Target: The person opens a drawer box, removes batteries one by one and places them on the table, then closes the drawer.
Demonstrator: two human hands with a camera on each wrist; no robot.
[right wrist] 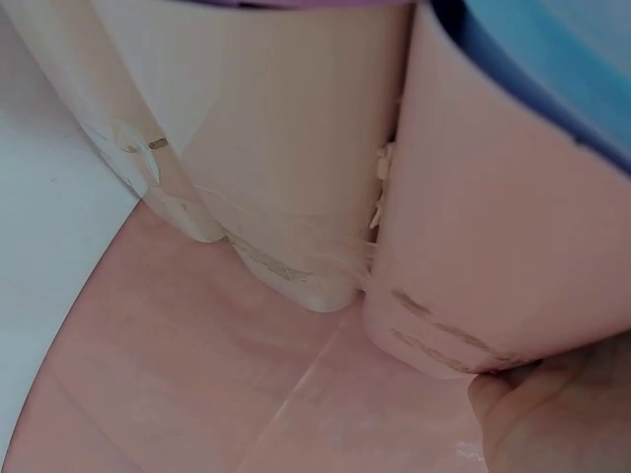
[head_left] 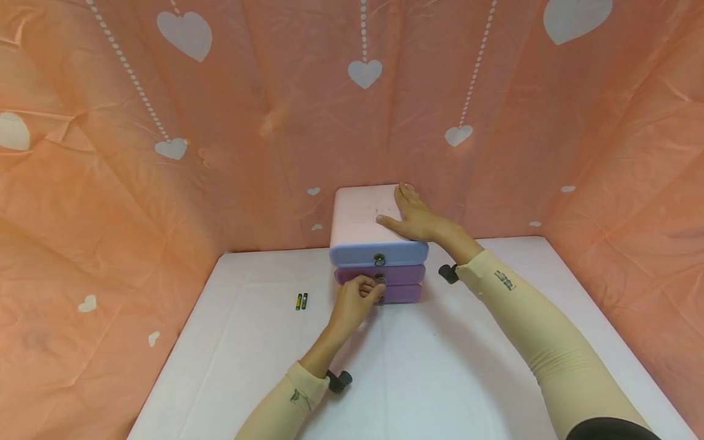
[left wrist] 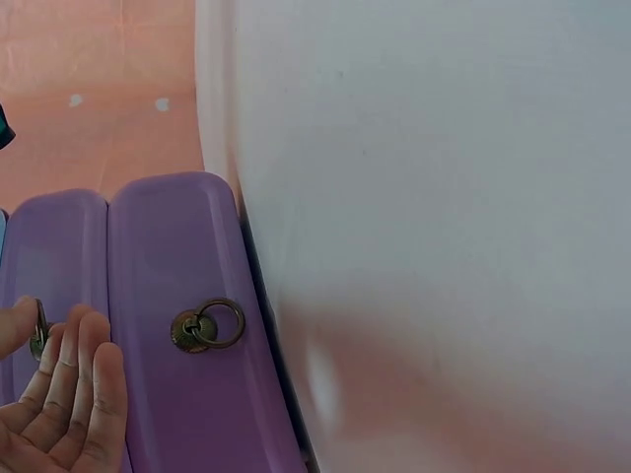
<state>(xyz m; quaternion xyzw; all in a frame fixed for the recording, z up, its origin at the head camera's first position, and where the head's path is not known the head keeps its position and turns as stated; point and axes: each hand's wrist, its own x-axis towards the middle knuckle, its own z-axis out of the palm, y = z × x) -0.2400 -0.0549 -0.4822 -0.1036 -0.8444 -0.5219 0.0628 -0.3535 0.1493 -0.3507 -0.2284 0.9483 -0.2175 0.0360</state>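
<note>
A small three-tier drawer box (head_left: 360, 214) with a pale pink top stands at the back of the table. Its top drawer (head_left: 354, 255) is blue; the middle drawer (head_left: 404, 275) and bottom drawer (head_left: 404, 294) are purple. My left hand (head_left: 354, 299) pinches the brass ring pull (left wrist: 39, 330) of the middle drawer between thumb and fingers. Below it, the bottom drawer's ring pull (left wrist: 219, 323) hangs free. My right hand (head_left: 416, 218) rests spread on the box top, towards its right edge. In the right wrist view, that hand's fingers (right wrist: 562, 409) touch the pink casing.
Two small batteries (head_left: 301, 301) lie side by side on the white table (head_left: 264, 366), left of the box. An orange cloth (head_left: 286, 134) with white hearts hangs behind and at both sides. Tape and scuffs mark the casing (right wrist: 444, 325).
</note>
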